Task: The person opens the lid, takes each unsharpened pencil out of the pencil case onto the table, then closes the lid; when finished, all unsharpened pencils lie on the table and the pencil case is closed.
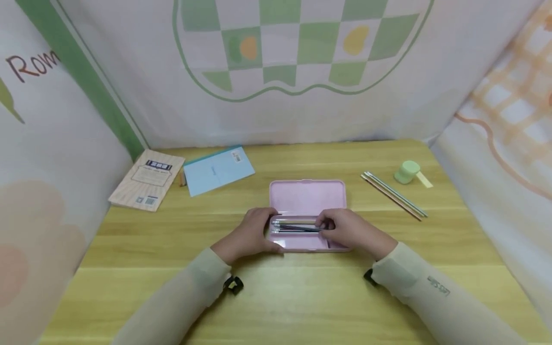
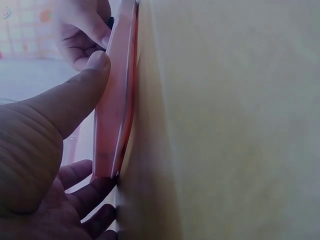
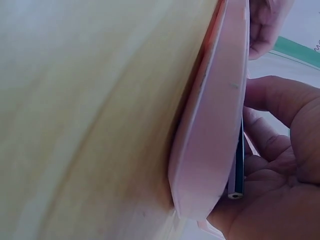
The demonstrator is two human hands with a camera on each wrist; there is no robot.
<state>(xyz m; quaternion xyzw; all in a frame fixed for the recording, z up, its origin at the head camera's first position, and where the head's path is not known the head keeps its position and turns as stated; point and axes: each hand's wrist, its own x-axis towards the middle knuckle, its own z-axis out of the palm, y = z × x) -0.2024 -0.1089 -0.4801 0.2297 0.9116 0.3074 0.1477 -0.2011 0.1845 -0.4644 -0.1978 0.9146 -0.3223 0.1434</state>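
Note:
A pink pencil case (image 1: 307,196) lies with its lid laid back on the table, several pencils (image 1: 295,227) side by side in its tray. Its left end is gripped by my left hand (image 1: 254,232), thumb along the front wall and fingers around the end. My right hand (image 1: 351,230) is over the right part of the tray, thumb and fingers pinching a dark pencil (image 1: 304,228). In the right wrist view one end of the dark pencil (image 3: 236,185) pokes out beside the palm; the fingertips are partly hidden by the case wall (image 3: 212,130).
Two booklets, one beige (image 1: 148,179) and one light blue (image 1: 220,170), lie at the back left, with a small brownish item (image 1: 182,179) between them. On the right are several loose pencils (image 1: 394,195) and a green round container (image 1: 407,171) with a pale yellow strip (image 1: 424,179).

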